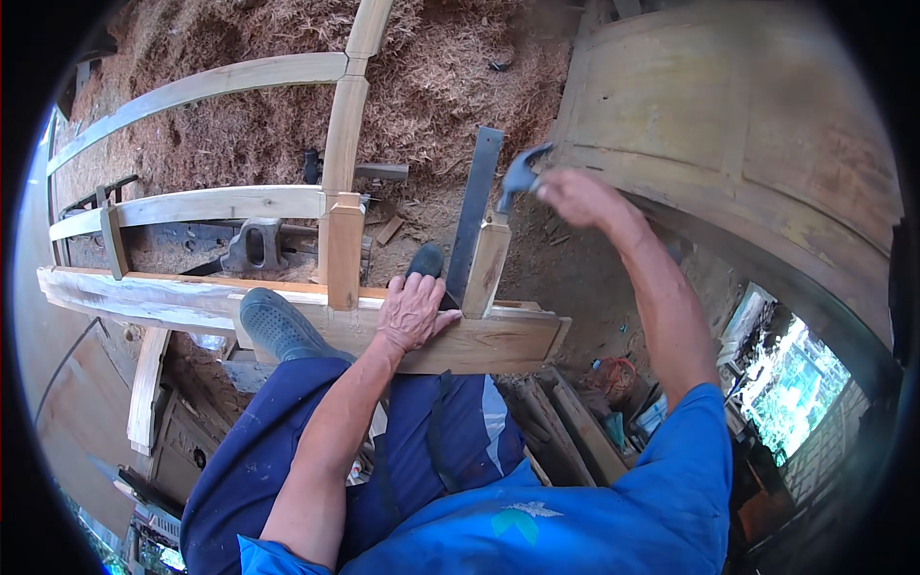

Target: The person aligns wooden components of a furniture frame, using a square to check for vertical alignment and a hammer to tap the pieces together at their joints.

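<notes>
My right hand is closed round a claw hammer, whose handle is mostly hidden in the fist. The hammer's head is at the top of a short wooden post; whether it touches the wood I cannot tell. That post stands up from a thick wooden rail. Against its left side rises the steel blade of a try square. My left hand presses on the rail with its fingers over the square's dark stock, which is largely covered.
Left of the square, a second post joins the rail, with curved slats running left. A clamp lies behind the rail. Shavings pile up beyond. My shoe rests by the rail. A large wooden panel stands right.
</notes>
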The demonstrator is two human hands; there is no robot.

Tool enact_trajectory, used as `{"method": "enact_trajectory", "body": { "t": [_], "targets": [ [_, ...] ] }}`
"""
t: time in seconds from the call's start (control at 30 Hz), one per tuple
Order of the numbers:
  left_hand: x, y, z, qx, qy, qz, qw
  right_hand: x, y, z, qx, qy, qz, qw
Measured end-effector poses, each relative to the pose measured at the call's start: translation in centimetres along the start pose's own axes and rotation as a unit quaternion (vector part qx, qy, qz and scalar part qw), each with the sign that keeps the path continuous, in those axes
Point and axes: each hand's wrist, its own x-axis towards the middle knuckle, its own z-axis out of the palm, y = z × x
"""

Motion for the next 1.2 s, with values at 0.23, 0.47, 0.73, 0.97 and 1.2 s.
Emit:
{"method": "enact_trajectory", "body": {
  "t": [0.23,0.47,0.73,0.97,1.2],
  "targets": [
    [0.6,-0.2,-0.3,-0.005,-0.004,-0.001,1.0,0.9,-0.3,-0.6,-0.052,-0.031,-0.044,0.997],
    [0.0,0.0,0.2,0.006,-0.001,0.01,1.0,0.3,0.1,0.6,-0.043,-0.053,-0.038,0.997],
    [-0.7,0.0,0.0,0.022,0.018,-0.002,1.0,-2.5,-0.9,0.9,0.011,0.022,-0.068,0.997],
    [0.2,0.0,0.4,-0.001,0.047,0.021,0.999,-15.1,1.8,13.5,0.117,0.121,-0.061,0.984],
    [-1.6,-0.7,0.5,0.013,0.089,0.021,0.996,-20.2,-1.8,25.5,0.012,0.091,-0.194,0.977]
  ]
}}
